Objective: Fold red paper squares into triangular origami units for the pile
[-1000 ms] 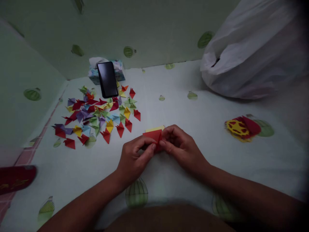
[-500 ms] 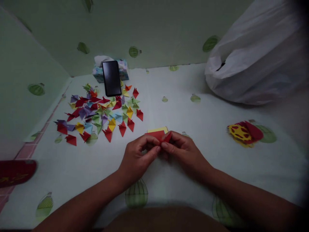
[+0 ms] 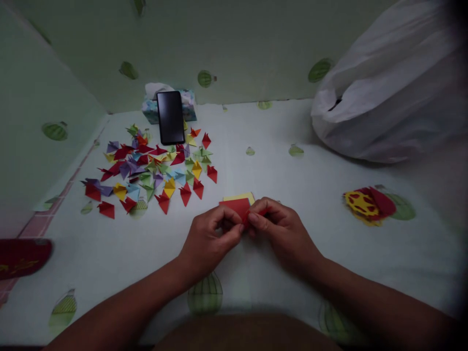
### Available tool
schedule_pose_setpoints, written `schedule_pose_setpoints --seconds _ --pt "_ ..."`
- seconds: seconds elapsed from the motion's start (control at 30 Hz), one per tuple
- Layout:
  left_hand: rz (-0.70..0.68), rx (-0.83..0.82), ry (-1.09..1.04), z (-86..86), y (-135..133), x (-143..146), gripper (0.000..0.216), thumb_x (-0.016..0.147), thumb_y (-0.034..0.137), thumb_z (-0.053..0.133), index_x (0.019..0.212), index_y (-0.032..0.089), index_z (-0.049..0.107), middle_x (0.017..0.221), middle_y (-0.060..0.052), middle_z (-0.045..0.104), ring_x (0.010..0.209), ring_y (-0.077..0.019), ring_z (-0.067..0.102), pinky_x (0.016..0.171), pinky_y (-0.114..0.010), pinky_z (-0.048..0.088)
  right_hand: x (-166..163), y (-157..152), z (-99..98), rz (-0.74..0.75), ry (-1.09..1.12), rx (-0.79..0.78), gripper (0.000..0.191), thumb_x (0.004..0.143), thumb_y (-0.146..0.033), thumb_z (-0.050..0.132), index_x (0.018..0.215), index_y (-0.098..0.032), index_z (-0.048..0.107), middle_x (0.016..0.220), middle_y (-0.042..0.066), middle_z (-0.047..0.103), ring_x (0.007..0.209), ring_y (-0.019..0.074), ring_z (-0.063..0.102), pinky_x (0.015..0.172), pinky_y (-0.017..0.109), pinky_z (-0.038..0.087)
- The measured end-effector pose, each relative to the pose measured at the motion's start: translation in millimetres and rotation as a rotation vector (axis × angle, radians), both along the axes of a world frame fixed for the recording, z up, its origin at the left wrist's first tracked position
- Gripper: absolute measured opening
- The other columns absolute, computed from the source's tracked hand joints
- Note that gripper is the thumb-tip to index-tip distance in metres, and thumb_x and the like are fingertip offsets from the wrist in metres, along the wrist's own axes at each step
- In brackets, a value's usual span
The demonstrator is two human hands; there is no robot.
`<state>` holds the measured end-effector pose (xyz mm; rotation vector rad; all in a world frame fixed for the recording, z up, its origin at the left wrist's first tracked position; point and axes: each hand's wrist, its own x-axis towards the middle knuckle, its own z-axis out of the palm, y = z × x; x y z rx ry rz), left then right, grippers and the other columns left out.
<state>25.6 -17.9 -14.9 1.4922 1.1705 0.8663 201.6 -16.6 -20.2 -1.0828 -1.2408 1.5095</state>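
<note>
Close together at the front middle, my left hand (image 3: 215, 234) and my right hand (image 3: 274, 226) pinch a small piece of folded red paper (image 3: 245, 222) between thumbs and fingers. Most of it is hidden by the fingers. Just beyond them lies a stack of paper squares (image 3: 234, 204), red on top with a yellow edge showing behind. To the left spread many small folded paper pieces (image 3: 163, 201) in red, yellow, green, blue and purple, pointed like little origami birds.
A black phone (image 3: 170, 118) leans on a tissue box (image 3: 189, 105) behind the folded pieces. A white plastic bag (image 3: 369, 117) stands at the back right. Red and yellow cut-out pieces (image 3: 365, 204) lie at the right. A dark red object (image 3: 25, 258) juts in at the left edge.
The red paper between my fingers has turned, and its raised point no longer shows. My right hand has shifted slightly right, opening a small gap between the thumbs.
</note>
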Motion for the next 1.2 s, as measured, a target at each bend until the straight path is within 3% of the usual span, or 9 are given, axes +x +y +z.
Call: schedule_pose_setpoints --seconds 0.27,0.4,0.5,0.7,0.83,0.93,1.03,1.13,1.2 --pt "0.050 -0.069 -0.118 2.3 -1 0 0.014 0.085 0.025 0.067 0.074 0.017 0.061 0.068 0.001 0.063 0.062 -0.0103 0.057 0.060 -0.023 0.046 2 0 0.3 -0.058 -0.050 0.050 0.022 0.090 -0.030 0.065 0.072 -0.019 0.060 0.063 -0.002 0.060 0.062 0.0122 0.054 0.063 0.027 0.043" --pt "0.075 -0.122 -0.194 2.7 1 1 0.014 0.082 0.028 0.070 0.081 0.018 0.061 0.072 0.001 0.063 0.066 -0.0111 0.058 0.062 -0.023 0.047 2 -1 1.1 -0.073 -0.068 0.032 0.023 0.089 -0.030 0.065 0.070 -0.019 0.059 0.059 -0.003 0.058 0.058 0.0114 0.052 0.060 0.026 0.041" --pt "0.007 -0.175 -0.152 2.9 0 2 0.016 0.078 0.029 0.074 0.080 0.017 0.063 0.073 -0.001 0.066 0.066 -0.0128 0.059 0.062 -0.025 0.046 -1 -3 3.0 -0.048 -0.079 0.026 0.024 0.086 -0.030 0.068 0.067 -0.019 0.059 0.060 -0.003 0.057 0.057 0.0110 0.051 0.056 0.025 0.040" --pt "-0.097 -0.096 -0.018 7.2 0 -4 0.019 0.088 0.029 0.064 0.074 0.017 0.068 0.067 -0.001 0.064 0.064 -0.0127 0.055 0.061 -0.025 0.042 -2 -1 7.9 0.049 -0.044 0.001 0.027 0.087 -0.035 0.067 0.068 -0.018 0.059 0.060 -0.002 0.058 0.057 0.0104 0.053 0.056 0.024 0.041" --pt "-0.166 -0.109 -0.017 10.1 2 -7 0.022 0.090 0.030 0.061 0.076 0.016 0.069 0.069 -0.002 0.064 0.065 -0.0134 0.055 0.063 -0.026 0.042 -1 1 9.3 0.107 -0.031 -0.050 0.027 0.086 -0.036 0.068 0.069 -0.018 0.057 0.056 -0.004 0.057 0.050 0.0086 0.049 0.049 0.022 0.038" --pt "-0.193 -0.145 -0.084 10.5 2 -5 0.021 0.090 0.028 0.062 0.075 0.016 0.069 0.071 -0.002 0.068 0.066 -0.0131 0.055 0.065 -0.026 0.043 0 0 8.2 0.101 -0.062 -0.030 0.035 0.093 -0.037 0.059 0.064 -0.017 0.056 0.053 -0.003 0.057 0.050 0.0094 0.052 0.052 0.023 0.041" --pt "-0.109 -0.201 -0.199 8.7 1 -3 0.021 0.089 0.028 0.063 0.072 0.016 0.066 0.068 -0.001 0.066 0.065 -0.0125 0.054 0.064 -0.025 0.043 0 0 4.7 0.101 0.064 -0.021 0.038 0.100 -0.041 0.049 0.071 -0.018 0.059 0.061 0.000 0.063 0.058 0.0111 0.059 0.060 0.025 0.047" --pt "-0.005 -0.223 -0.260 5.8 2 -3 0.022 0.089 0.030 0.064 0.072 0.016 0.066 0.066 0.000 0.064 0.065 -0.0126 0.056 0.065 -0.025 0.044 -1 1 1.0 0.131 0.175 -0.059 0.025 0.096 -0.039 0.057 0.082 -0.018 0.060 0.073 0.000 0.067 0.060 0.0102 0.059 0.061 0.025 0.048" --pt "0.010 -0.217 -0.257 4.8 2 -3 0.022 0.089 0.030 0.063 0.072 0.016 0.066 0.068 0.000 0.063 0.067 -0.0127 0.057 0.067 -0.025 0.044 -1 2 0.1 0.147 0.146 -0.069 0.021 0.092 -0.034 0.063 0.080 -0.017 0.060 0.075 0.001 0.067 0.058 0.0089 0.057 0.058 0.023 0.046"
